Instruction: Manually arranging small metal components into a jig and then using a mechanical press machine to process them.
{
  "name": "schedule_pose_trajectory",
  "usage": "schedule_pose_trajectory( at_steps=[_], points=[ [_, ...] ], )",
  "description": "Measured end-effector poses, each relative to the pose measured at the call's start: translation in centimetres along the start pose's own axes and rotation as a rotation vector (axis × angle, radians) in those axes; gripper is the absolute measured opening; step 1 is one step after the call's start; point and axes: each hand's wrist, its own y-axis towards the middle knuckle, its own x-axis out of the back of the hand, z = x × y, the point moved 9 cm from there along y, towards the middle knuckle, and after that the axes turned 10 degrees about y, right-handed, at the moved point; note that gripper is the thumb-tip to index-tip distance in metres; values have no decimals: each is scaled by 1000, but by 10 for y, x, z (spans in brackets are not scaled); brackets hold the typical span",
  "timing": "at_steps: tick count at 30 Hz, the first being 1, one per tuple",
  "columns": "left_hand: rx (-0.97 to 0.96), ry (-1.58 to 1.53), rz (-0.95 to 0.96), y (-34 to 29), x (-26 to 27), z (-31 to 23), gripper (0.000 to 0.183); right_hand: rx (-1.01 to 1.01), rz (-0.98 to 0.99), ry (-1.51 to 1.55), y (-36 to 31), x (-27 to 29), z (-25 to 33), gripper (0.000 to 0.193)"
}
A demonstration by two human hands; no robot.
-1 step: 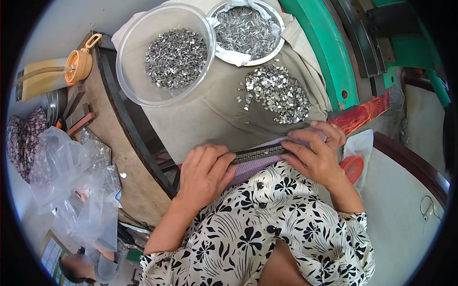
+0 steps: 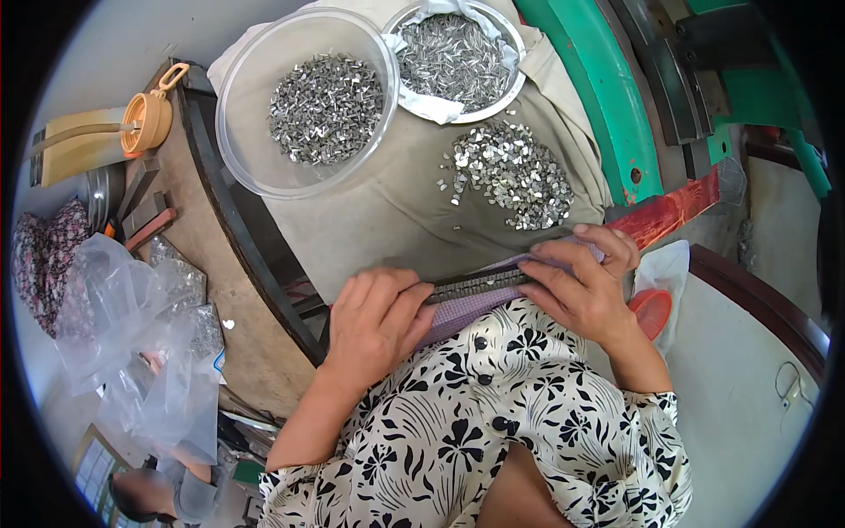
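My left hand (image 2: pixel 374 321) and my right hand (image 2: pixel 581 286) grip the two ends of a dark, narrow metal strip (image 2: pixel 480 286) with a row of close-set small pieces along it. The fingers of both hands are closed on its ends and hide them. Under the strip, at my front, lies a purple checked cloth (image 2: pixel 466 310). Just beyond my hands, a loose pile of small flat silvery metal pieces (image 2: pixel 515 172) is spread on a grey-brown cloth (image 2: pixel 387 233).
A clear plastic bowl (image 2: pixel 238 163) of short metal pieces and a white-rimmed basin (image 2: pixel 475 114) of thin slivers stand at the back. Green machinery (image 2: pixel 607 97) is at the right, a red bowl (image 2: pixel 651 312) below it. Plastic bags (image 2: pixel 158 378) lie left; another person (image 2: pixel 176 493) is at lower left.
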Motion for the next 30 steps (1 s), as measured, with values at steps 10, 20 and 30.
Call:
schedule_pose_trajectory(
  at_steps=[10,20,30],
  points=[
    [72,44,-43,9,9,24,37,78,-10,40,36,-7,3,29],
    [143,-69,-10,8,6,30,36,204,11,-59,50,-23,39,10],
    [71,-63,27,15,-8,16,28,251,98,-61,59,-18,44,10]
  ],
)
